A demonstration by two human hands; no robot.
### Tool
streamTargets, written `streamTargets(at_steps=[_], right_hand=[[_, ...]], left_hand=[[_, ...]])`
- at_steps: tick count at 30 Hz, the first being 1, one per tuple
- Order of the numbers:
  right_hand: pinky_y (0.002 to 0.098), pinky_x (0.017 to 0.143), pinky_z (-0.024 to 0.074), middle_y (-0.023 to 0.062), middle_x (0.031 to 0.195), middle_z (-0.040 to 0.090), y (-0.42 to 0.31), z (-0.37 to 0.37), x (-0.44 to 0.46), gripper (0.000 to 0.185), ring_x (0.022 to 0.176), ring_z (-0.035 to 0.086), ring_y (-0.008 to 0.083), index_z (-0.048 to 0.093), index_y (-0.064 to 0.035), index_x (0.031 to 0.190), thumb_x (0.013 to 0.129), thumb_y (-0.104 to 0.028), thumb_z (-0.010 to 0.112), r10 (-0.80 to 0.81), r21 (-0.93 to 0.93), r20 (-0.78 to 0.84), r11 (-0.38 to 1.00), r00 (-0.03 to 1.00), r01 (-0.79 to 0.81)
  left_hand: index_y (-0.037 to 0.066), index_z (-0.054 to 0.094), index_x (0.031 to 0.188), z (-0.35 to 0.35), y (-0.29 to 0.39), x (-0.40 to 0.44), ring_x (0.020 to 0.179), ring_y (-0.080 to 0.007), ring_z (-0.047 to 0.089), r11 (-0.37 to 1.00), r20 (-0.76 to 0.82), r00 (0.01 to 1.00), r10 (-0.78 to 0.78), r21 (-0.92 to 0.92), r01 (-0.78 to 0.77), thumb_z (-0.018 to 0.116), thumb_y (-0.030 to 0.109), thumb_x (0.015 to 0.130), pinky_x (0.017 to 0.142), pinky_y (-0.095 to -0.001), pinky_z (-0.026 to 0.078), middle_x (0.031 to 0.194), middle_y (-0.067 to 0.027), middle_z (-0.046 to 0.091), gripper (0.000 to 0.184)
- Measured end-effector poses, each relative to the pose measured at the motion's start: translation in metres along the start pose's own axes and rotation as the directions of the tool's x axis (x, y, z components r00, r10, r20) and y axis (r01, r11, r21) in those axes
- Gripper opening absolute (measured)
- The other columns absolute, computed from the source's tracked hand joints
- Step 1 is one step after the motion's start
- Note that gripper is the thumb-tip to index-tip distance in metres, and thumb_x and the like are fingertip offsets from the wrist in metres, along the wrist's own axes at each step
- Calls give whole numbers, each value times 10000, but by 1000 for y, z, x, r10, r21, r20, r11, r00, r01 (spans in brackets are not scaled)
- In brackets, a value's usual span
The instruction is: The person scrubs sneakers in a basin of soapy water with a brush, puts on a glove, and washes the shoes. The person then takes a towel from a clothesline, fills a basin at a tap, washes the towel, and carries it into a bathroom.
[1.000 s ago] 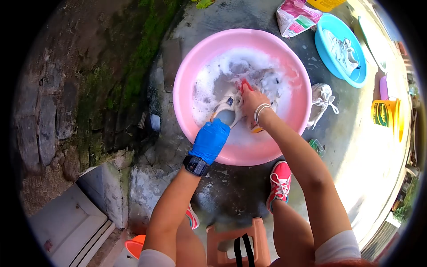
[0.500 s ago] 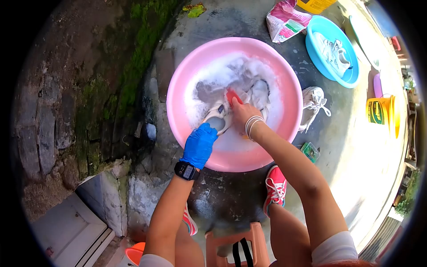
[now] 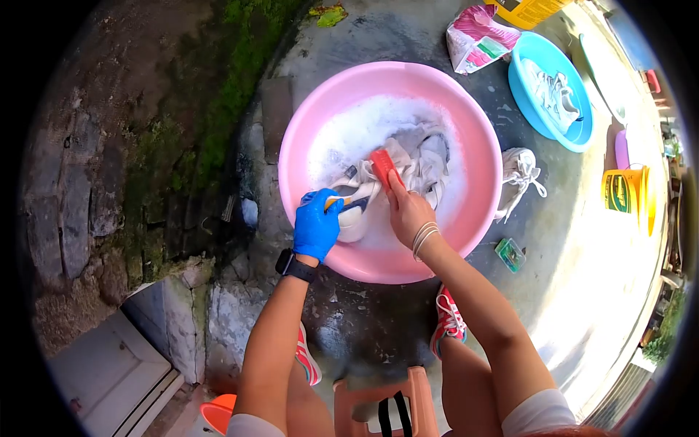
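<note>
A large pink basin [image 3: 306, 138] holds white suds and wet shoes. My left hand [image 3: 317, 227], in a blue glove, is closed on the heel end of a pale shoe [image 3: 352, 224] at the basin's near left. A red-handled brush [image 3: 384, 166] is gripped in my right hand [image 3: 409, 217], over the front part of that shoe; its bristles are hidden. Right of the brush, another pale, wet shoe [image 3: 432, 162] lies in the foam.
Right of the basin stand a white laced shoe [image 3: 515, 182] and a small green clear box [image 3: 510, 255]. Farther back are a blue basin [image 3: 526, 95] with shoes, a pink-and-white bag [image 3: 473, 44] and a yellow bucket [image 3: 628, 191]. A stool [image 3: 419, 390] is beneath me.
The left hand has turned and drawn the shoe slightly left and down, tilting it. My right hand has moved down and a little right, and more of the red brush shows.
</note>
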State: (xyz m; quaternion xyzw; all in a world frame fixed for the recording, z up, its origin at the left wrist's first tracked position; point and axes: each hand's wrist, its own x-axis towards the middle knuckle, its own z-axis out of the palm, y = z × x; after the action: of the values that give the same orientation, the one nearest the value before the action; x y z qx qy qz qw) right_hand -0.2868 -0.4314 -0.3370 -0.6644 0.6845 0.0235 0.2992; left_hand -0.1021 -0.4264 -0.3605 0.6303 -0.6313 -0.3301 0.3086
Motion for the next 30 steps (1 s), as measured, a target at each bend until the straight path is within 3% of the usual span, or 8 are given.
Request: streamTargets(at_steps=[2, 5, 8, 14, 20, 26, 27, 30], right_hand=[[445, 605, 487, 228, 847, 584, -16, 6, -32, 525, 690, 615, 346, 277, -142, 1367, 862, -185, 413, -125, 71, 12, 990, 992, 124], [449, 592, 487, 231, 805, 581, -13, 17, -16, 520, 675, 608, 366, 262, -137, 1372, 876, -197, 403, -234, -149, -32, 962, 972, 227], [459, 610, 479, 230, 790, 572, 4, 7, 35, 526, 688, 602, 376, 247, -134, 1375, 877, -194, 406, -18, -57, -68, 998, 998, 14], [454, 570, 469, 254, 774, 556, -36, 17, -73, 541, 617, 582, 391, 241, -129, 1384, 883, -201, 432, -323, 240, 58, 923, 945, 301], [439, 618, 485, 240, 830, 586, -1, 5, 29, 517, 707, 616, 352, 301, -72, 1337, 840, -128, 433, -39, -129, -50, 991, 998, 32], [450, 631, 475, 261, 790, 590, 11, 30, 45, 450, 708, 598, 394, 308, -19, 1308, 887, -164, 374, 81, 346, -92, 937, 992, -45], [460, 625, 471, 265, 769, 581, -1, 19, 17, 453, 697, 592, 406, 300, -26, 1318, 895, -171, 367, 71, 437, -10, 897, 997, -60], [461, 611, 473, 253, 763, 579, -20, 22, -52, 497, 680, 596, 397, 261, -32, 1347, 886, -172, 385, -237, 196, 36, 954, 971, 226]], left_hand=[[5, 606, 824, -1, -8, 5, 646, -215, 580, 996, -16, 996, -83, -29, 82, 647, 94, 766, 617, -309, 465, 746, -114, 616, 114], [6, 626, 856, -1, -14, -2, 652, -85, 541, 893, 97, 929, -358, -255, 371, 648, 112, 796, 596, -249, 464, 761, -34, 621, 124], [6, 625, 799, 1, -7, -20, 687, -120, 587, 900, 14, 942, -337, -288, 326, 656, 130, 778, 650, -281, 473, 727, -103, 640, 130], [14, 551, 906, -4, -18, -14, 766, -128, 569, 898, -73, 951, -301, -357, 257, 629, 58, 791, 696, -269, 458, 830, -85, 615, 145], [13, 533, 854, 0, -15, -21, 734, -124, 552, 939, -64, 971, -229, -279, 203, 628, 60, 792, 695, -267, 454, 783, -66, 596, 123], [16, 558, 875, -2, -19, -20, 748, -114, 567, 947, -98, 974, -204, -272, 171, 605, 67, 814, 700, -271, 460, 783, -83, 620, 92], [16, 563, 884, -2, -16, -17, 750, -119, 574, 959, -99, 976, -195, -228, 169, 603, 70, 816, 699, -271, 462, 792, -92, 624, 95], [18, 579, 909, -8, -9, -21, 756, -144, 593, 967, -56, 975, -215, -155, 204, 604, 81, 815, 694, -274, 468, 812, -119, 633, 116]])
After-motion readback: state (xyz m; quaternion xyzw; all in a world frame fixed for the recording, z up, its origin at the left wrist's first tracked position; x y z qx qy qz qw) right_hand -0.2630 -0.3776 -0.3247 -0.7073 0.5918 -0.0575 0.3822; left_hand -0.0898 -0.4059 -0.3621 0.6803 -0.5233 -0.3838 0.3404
